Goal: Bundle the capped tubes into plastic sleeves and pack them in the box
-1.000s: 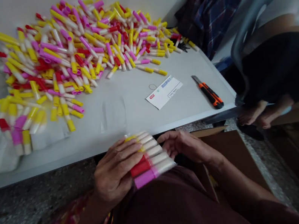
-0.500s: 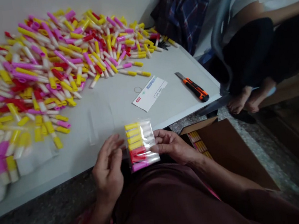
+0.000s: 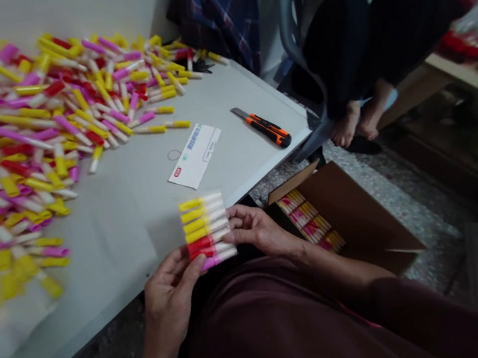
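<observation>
A clear packet of capped tubes [image 3: 206, 230], yellow, red and pink caps in a row, is held at the table's near edge. My right hand [image 3: 254, 231] grips its right side with curled fingers. My left hand [image 3: 169, 294] touches its lower left corner with thumb and fingertips. A big heap of loose capped tubes [image 3: 22, 142] in yellow, pink and red covers the left and back of the white table [image 3: 133, 203].
A white label card [image 3: 193, 156] and an orange utility knife [image 3: 264, 127] lie on the table's right part. A cardboard box [image 3: 351, 221] with filled packets stands on the floor at my right. Another person's legs and bare feet [image 3: 355, 123] are beyond it, by a plaid cloth [image 3: 220, 11].
The view has swung to the right. The packet went from lying under both hands to being held up flat; my left hand came off it, then returned to its lower corner.
</observation>
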{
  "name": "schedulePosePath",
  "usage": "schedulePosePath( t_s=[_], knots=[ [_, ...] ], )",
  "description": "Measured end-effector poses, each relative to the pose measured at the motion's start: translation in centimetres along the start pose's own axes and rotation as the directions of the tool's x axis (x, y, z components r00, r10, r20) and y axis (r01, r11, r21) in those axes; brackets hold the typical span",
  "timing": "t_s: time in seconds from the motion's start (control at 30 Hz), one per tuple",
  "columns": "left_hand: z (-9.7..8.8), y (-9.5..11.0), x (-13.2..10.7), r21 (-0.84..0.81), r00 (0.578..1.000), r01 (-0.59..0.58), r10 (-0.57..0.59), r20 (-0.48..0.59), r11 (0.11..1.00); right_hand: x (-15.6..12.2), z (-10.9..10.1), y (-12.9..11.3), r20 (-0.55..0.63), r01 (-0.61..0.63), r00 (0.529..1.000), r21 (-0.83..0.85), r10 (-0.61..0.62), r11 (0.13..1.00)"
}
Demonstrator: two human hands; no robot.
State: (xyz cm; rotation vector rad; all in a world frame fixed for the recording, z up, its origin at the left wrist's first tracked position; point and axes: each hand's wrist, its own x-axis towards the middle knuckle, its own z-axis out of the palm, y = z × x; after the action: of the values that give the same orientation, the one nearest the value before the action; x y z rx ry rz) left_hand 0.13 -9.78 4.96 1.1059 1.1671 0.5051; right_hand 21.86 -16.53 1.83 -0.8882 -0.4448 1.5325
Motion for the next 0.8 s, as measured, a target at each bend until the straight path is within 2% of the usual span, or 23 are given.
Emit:
schedulePosePath(
  t_s=[0.1, 0.2, 0.4, 0.6, 0.7, 0.8],
  knots=[
    [1.1, -0.1, 0.8, 0.001, 0.997, -0.063, 0.063, -0.040, 0.998, -0.4, -0.5, -0.2, -0.007, -0.004, 1.000, 0.036, 0.004, 0.999],
    [2.1, -0.1, 1.3, 0.039, 0.998, -0.063, 0.064, -0.019, 0.997, -1.0, -0.9, -0.5, -0.038, 0.012, 0.999, 0.084, -0.009, 0.996],
    [4.2, 0.3, 2.6, 0.266, 0.999, -0.045, 0.045, 0.006, 0.963, -2.4, -3.5, -0.7, -0.055, 0.085, 0.996, 0.182, -0.076, 0.980],
    [8.5, 1.9, 3.9, 0.298, 0.975, -0.132, 0.069, 0.212, 0.945, -4.6, -7.0, -1.3, -0.144, 0.192, 0.975, 0.172, -0.168, 0.966],
    [10.2, 2.2, 4.5, 0.327, 0.945, -0.167, 0.056, 0.323, 0.930, -5.4, -8.2, -1.7, -0.144, 0.210, 0.972, 0.164, -0.187, 0.964],
    [11.1, 2.5, 5.1, 0.362, 0.901, -0.228, 0.055, 0.430, 0.904, -6.5, -10.0, -2.3, -0.195, 0.224, 0.961, 0.136, -0.196, 0.965]
  ],
)
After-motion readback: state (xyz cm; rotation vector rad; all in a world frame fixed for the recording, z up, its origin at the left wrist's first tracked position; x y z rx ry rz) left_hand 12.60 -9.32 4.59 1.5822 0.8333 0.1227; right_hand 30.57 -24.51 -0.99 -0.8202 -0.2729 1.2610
